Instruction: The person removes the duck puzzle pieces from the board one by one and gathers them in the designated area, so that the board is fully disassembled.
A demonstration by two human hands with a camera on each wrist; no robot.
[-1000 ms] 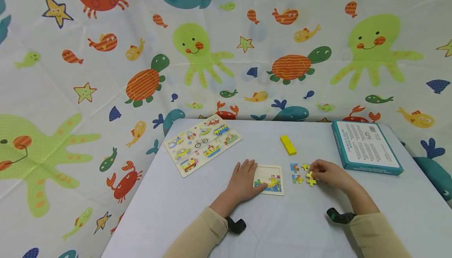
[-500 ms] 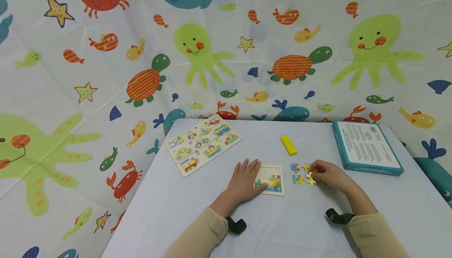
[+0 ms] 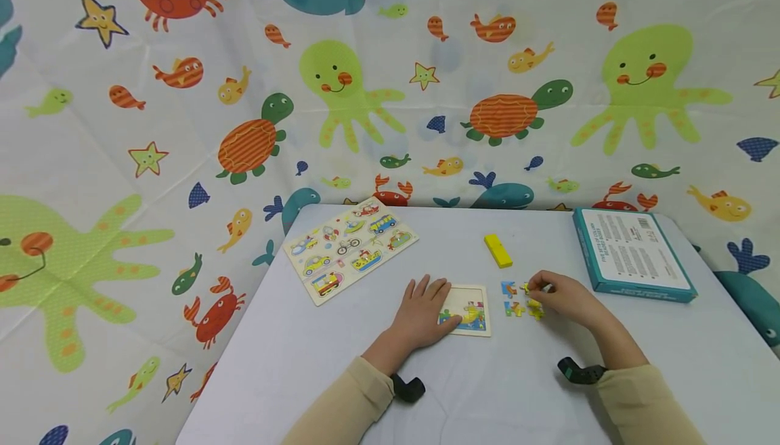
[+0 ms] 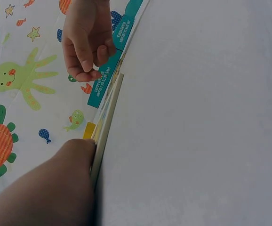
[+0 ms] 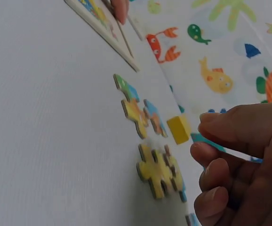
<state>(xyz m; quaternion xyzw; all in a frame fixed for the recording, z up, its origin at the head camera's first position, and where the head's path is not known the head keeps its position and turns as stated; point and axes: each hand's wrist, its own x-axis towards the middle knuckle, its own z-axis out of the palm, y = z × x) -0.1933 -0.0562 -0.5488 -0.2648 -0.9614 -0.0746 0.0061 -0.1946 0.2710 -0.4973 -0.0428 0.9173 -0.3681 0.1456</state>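
Note:
My left hand [image 3: 420,316] lies flat on the left side of a small wooden puzzle tray [image 3: 487,290], its thumb across the lower part. Several jigsaw pieces in the tray form part of a colourful picture. Right of the tray, loose jigsaw pieces [image 3: 514,309] lie in a small cluster. Just over them hovers my right hand [image 3: 569,299], fingers loosely bent. In the right wrist view, thumb and index fingertips stand slightly apart with nothing visible between them. A yellow jigsaw piece [image 5: 153,171] lies on the table beside those fingers.
A yellow block [image 3: 498,250] lies behind the loose pieces. At the back left is a vehicle picture board [image 3: 349,262]. A teal box [image 3: 634,255] with a white label sits at the back right. A sea-animal cloth [image 3: 445,59] hangs behind the table.
My right hand has left the yellow piece at the lower right of the cluster and shifted slightly left and up. My left hand stays on the tray.

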